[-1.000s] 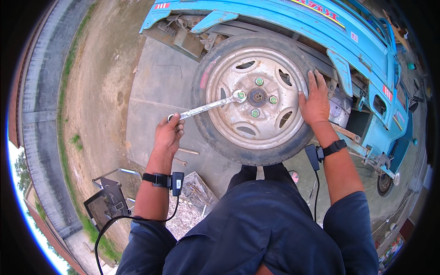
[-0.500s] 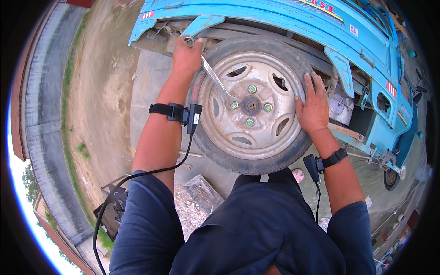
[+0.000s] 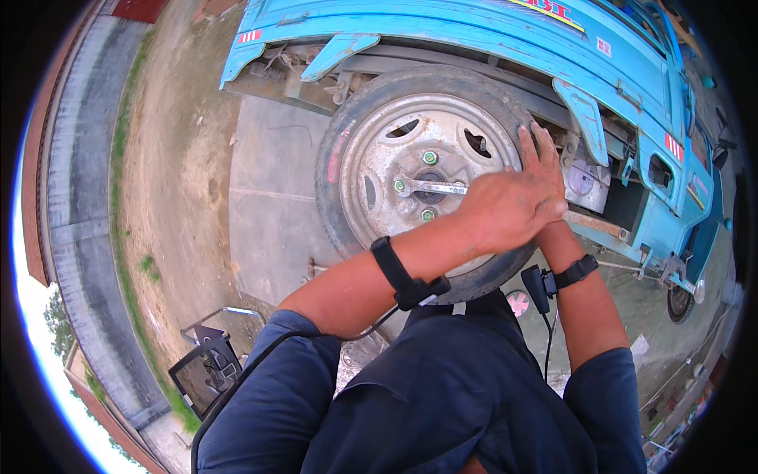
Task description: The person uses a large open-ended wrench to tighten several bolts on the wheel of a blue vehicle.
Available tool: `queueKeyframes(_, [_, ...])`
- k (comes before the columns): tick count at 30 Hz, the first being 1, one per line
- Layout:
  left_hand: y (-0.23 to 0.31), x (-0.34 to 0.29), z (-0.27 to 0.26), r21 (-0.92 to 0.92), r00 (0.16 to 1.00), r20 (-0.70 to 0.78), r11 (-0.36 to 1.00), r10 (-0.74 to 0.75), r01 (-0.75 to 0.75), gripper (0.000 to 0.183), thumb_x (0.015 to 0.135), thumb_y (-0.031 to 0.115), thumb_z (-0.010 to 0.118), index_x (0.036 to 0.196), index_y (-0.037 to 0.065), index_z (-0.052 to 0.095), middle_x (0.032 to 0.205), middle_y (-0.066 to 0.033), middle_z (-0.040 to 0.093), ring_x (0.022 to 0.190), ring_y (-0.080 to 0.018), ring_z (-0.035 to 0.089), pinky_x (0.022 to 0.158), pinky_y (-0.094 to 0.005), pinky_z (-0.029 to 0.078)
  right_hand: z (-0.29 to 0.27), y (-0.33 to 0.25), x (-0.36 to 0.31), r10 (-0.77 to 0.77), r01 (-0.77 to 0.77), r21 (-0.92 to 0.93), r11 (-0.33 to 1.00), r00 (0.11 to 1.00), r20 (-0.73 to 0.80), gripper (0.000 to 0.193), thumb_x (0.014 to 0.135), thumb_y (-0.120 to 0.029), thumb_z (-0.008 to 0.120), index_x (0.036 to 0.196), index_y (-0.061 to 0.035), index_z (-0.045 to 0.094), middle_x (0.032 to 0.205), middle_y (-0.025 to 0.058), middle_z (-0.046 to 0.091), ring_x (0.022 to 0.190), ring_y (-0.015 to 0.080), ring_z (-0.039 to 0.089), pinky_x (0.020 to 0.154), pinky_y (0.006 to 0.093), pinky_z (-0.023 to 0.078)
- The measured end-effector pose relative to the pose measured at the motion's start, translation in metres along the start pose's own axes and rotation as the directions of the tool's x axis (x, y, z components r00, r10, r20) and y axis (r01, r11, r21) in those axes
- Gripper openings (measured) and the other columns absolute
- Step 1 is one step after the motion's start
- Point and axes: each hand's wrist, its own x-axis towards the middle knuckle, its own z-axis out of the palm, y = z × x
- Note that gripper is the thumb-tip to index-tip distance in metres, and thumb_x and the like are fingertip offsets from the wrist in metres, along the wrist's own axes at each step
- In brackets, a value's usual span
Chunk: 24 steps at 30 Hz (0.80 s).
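A truck wheel (image 3: 395, 142) with a grey steel rim and green-tipped lug nuts (image 3: 429, 158) faces me under a blue truck body (image 3: 474, 39). A metal wrench (image 3: 430, 188) lies across the hub, its head on the left lug nut. My left hand (image 3: 505, 209) is crossed over to the right and closed around the wrench handle. My right hand (image 3: 545, 158) lies flat on the tyre's right side, fingers spread, partly under my left hand. Both wrists wear black straps with cables.
The wheel stands on a concrete slab (image 3: 268, 205) with bare dirt (image 3: 174, 158) to the left and a paved strip (image 3: 75, 182) beyond. A dark box with a metal frame (image 3: 205, 367) sits at lower left. A small wheel (image 3: 679, 300) shows at far right.
My left hand has swung the wrench clockwise, from the left side over the top of the wheel to the right side. My right hand has stayed on the tyre.
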Motion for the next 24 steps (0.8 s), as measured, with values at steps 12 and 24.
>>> queueKeyframes(12, [-0.029, -0.214, -0.005, 0.108, 0.961, 0.201, 0.971, 0.189, -0.214, 0.027, 0.079, 0.016, 0.070, 0.106, 0.011, 0.069, 0.121, -0.0146, 0.061, 0.123, -0.0302, 0.056, 0.116, -0.0535, 0.026, -0.002, -0.009, -0.010, 0.072, -0.072, -0.021, 0.997, 0.997, 0.016, 0.071, 0.086, -0.022, 0.066, 0.149, -0.0063, 0.037, 0.155, 0.0147, 0.033, 0.143, 0.0351, 0.031, 0.118, 0.0428, 0.027])
queueKeyframes(24, [-0.068, -0.313, -0.026, -0.541, 0.509, -0.431, 0.665, -0.745, 0.515, 0.042, 0.097, 0.004, 0.057, 0.137, -0.001, 0.046, 0.111, -0.0136, 0.063, 0.103, -0.0228, 0.067, 0.085, -0.0313, 0.056, -0.007, -0.021, -0.018, 0.119, -0.119, -0.021, 0.993, 0.992, 0.030, 0.072, 0.085, -0.019, 0.069, 0.147, -0.0028, 0.038, 0.155, 0.0173, 0.032, 0.142, 0.0359, 0.032, 0.117, 0.0413, 0.029])
